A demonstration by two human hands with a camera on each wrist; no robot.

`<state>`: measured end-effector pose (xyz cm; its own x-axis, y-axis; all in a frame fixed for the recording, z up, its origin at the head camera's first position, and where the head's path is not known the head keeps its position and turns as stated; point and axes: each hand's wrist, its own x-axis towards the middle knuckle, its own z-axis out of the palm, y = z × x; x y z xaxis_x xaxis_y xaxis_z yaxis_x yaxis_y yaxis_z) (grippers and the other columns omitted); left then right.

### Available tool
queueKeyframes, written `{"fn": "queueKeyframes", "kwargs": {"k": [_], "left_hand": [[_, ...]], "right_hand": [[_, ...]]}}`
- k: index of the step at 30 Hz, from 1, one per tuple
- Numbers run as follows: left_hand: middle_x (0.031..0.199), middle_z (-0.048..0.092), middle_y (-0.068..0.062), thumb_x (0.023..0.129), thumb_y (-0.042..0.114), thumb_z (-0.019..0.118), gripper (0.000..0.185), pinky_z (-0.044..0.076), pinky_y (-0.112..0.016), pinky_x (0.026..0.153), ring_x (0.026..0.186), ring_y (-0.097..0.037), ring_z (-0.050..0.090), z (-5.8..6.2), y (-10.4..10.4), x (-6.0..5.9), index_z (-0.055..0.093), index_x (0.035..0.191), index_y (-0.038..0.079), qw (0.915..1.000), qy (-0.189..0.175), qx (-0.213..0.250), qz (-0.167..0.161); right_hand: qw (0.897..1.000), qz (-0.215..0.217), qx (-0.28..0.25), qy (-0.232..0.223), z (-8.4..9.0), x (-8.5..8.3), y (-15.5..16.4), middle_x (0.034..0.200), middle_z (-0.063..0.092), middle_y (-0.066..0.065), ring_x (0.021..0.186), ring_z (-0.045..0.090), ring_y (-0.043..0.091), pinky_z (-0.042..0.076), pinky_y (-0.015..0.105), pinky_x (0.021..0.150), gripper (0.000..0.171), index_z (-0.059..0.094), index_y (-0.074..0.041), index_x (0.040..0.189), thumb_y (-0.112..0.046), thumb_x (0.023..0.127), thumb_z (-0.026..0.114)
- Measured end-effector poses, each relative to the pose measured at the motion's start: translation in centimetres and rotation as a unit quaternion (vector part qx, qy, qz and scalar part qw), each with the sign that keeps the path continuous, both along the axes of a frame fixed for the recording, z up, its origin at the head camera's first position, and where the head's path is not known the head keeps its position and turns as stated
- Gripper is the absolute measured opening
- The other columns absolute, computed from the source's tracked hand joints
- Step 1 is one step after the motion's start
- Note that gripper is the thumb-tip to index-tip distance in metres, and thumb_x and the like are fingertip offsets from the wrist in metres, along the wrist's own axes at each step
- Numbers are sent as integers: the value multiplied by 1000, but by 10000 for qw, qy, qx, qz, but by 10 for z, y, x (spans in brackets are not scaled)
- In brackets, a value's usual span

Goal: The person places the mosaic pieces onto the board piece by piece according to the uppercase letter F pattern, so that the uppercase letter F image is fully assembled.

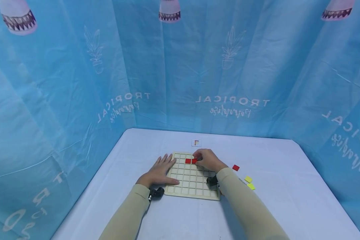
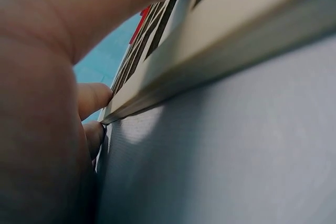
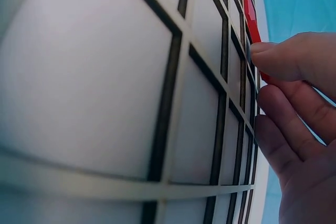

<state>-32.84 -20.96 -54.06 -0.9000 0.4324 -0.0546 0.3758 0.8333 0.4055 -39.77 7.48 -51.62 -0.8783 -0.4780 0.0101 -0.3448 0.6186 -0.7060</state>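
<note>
A pale wooden grid board (image 1: pixel 188 190) lies on the table, divided into square cells by thin ridges. Spread fingers of my left hand (image 1: pixel 159 172) rest on its left edge, the thumb reaching onto the near cells. Toward the board's far side, my right hand (image 1: pixel 209 160) pinches a red square tile (image 1: pixel 194 161) between thumb and fingers, right at the cells. Just left of it, another red tile (image 1: pixel 188 161) sits in a cell. The right wrist view shows the right thumb (image 3: pixel 265 53) against the held tile, most of which the fingers hide.
Beyond the board lies a small printed grid card (image 1: pixel 196 143). To the right are a loose red tile (image 1: pixel 235 167) and yellow tiles (image 1: pixel 248 179), partly beside the right sleeve (image 1: pixel 246 200). A blue curtain (image 1: pixel 180 76) hangs behind the white table (image 1: pixel 273 160).
</note>
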Motion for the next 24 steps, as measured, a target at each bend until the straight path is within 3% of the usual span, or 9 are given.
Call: {"fn": "queueKeyframes", "kwargs": {"k": [24], "left_hand": [[175, 10, -9, 75, 88, 65, 125, -1, -49, 126, 160, -28, -2, -2, 0, -1, 27, 169, 15, 10000, 37, -61, 29]], "right_hand": [[9996, -253, 116, -32, 1, 4, 2, 112, 72, -1, 109, 66, 19, 53, 44, 102, 34, 73, -5, 128, -4, 94, 79]]}}
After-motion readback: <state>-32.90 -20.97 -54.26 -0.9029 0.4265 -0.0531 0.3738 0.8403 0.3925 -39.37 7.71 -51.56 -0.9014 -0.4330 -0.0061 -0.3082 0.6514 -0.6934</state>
